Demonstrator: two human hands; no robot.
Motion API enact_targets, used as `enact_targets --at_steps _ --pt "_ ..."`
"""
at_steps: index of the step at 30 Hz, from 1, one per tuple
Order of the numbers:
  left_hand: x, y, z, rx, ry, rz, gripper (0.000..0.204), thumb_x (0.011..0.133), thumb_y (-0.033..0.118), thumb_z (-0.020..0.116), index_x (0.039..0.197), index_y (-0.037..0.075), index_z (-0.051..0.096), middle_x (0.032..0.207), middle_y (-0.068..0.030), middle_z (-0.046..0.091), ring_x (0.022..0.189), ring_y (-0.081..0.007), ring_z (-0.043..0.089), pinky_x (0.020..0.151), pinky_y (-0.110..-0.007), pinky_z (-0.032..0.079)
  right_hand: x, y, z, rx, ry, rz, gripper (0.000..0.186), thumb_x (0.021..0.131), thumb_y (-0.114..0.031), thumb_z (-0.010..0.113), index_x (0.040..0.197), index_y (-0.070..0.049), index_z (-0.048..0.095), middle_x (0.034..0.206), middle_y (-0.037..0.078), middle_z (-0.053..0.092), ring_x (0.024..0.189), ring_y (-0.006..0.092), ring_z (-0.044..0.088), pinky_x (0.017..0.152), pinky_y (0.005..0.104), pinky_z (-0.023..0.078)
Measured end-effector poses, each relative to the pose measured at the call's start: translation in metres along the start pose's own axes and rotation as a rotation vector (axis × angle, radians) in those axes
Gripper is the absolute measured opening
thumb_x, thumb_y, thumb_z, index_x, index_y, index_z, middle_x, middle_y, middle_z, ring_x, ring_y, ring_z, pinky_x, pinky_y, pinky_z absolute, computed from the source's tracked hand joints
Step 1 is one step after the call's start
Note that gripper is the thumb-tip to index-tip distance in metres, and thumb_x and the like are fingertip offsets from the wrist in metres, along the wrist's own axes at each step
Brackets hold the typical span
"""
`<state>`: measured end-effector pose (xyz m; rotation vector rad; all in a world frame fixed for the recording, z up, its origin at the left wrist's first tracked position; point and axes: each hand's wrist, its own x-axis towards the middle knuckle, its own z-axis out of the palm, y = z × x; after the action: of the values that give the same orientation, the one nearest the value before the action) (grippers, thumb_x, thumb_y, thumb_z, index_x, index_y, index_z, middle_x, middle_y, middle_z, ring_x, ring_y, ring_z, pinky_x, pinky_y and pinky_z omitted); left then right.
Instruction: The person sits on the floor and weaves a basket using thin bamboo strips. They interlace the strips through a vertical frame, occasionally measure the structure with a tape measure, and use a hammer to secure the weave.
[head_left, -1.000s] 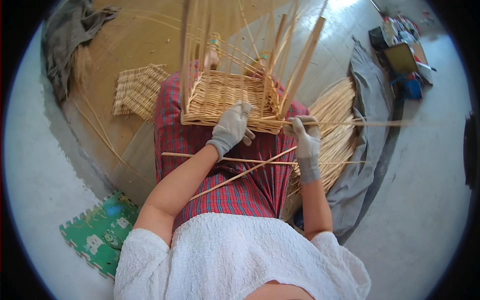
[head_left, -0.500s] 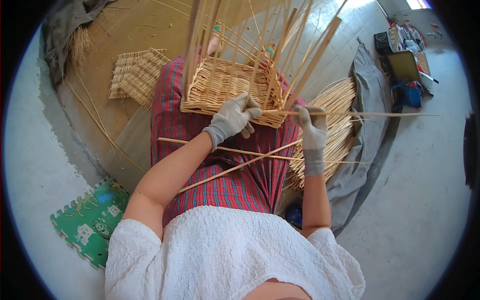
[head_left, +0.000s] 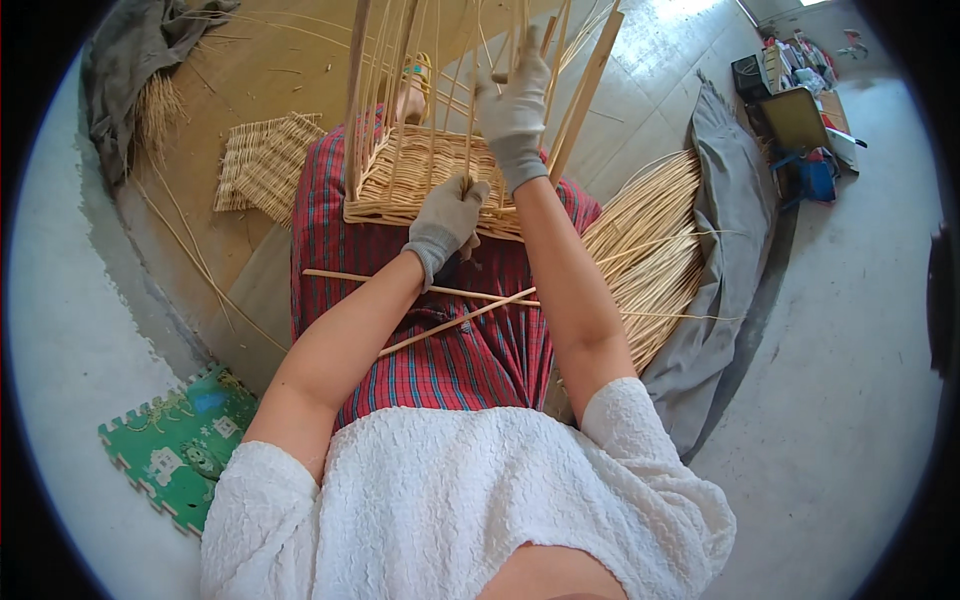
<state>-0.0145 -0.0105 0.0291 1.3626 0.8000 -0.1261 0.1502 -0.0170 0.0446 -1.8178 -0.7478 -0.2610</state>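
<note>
A partly woven wicker basket (head_left: 408,172) rests across my lap, its long upright stakes rising from the rim. My left hand (head_left: 447,218), in a pale grey work glove, is closed on the basket's near edge, with finger and thumb at the foot of a stake. Gloved too, my right hand (head_left: 515,115) is raised among the stakes at the basket's right side. Its fingers are smeared and partly behind stakes, so what they hold does not show. Flat wooden slats (head_left: 588,90) stand at the right corner. Two loose rods (head_left: 455,328) cross on the red checked cloth (head_left: 420,385) over my lap.
A large bundle of willow rods (head_left: 655,255) lies on grey cloth (head_left: 735,200) to the right. Woven panels (head_left: 265,165) lie at left, near a green foam mat (head_left: 185,445). Boxes and a blue bag (head_left: 818,180) stand far right.
My right hand has swung from the basket's right corner up and left among the stakes; the strand stretched out to the right no longer shows there. My left hand has shifted slightly left with the basket.
</note>
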Motion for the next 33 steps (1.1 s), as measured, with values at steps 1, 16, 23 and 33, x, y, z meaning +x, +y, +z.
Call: enact_targets --at_steps 1,16,23,33 --pt "0.003 -0.006 0.002 -0.037 -0.012 0.004 0.028 0.107 0.031 0.06 0.107 0.003 0.06 0.069 -0.0051 0.061 0.041 -0.0139 0.057 0.033 -0.03 0.047 0.001 -0.002 0.002 0.31 0.144 0.108 0.077 0.091 -0.009 0.072 0.159 -0.012 0.035 0.126 0.012 0.055 0.091 0.0239 0.065 0.076 0.034 0.056" --pt "0.006 0.002 0.001 -0.08 0.002 -0.011 0.048 0.087 0.04 0.086 0.091 0.005 0.053 0.059 -0.012 0.064 0.04 -0.0192 0.06 0.038 -0.035 0.052 -0.145 -0.038 -0.132 0.788 0.344 0.384 0.05 0.109 -0.053 0.047 0.092 -0.006 0.052 0.053 -0.002 0.028 0.043 0.0106 0.029 0.044 0.0339 0.039" --pt "-0.071 -0.024 -0.041 0.824 0.086 0.816 0.056 0.087 0.042 0.079 0.123 0.002 0.063 0.129 -0.0203 0.064 0.117 -0.0338 0.064 0.101 -0.047 0.051 -0.168 -0.012 -0.223 0.437 -0.062 0.9 0.05 0.111 -0.045 0.047 0.113 0.001 0.066 0.081 0.008 0.071 0.064 0.0178 0.068 0.053 0.0307 0.055" --pt "-0.125 -0.015 -0.095 0.897 -0.084 0.896 0.016 0.094 0.024 0.072 0.099 0.009 0.067 0.088 -0.0102 0.069 0.074 -0.0351 0.068 0.065 -0.042 0.053 -0.202 -0.11 -0.139 0.714 -0.234 0.801 0.012 0.105 -0.01 0.062 0.113 -0.002 0.064 0.095 0.013 0.072 0.079 0.0204 0.072 0.07 0.0348 0.062"
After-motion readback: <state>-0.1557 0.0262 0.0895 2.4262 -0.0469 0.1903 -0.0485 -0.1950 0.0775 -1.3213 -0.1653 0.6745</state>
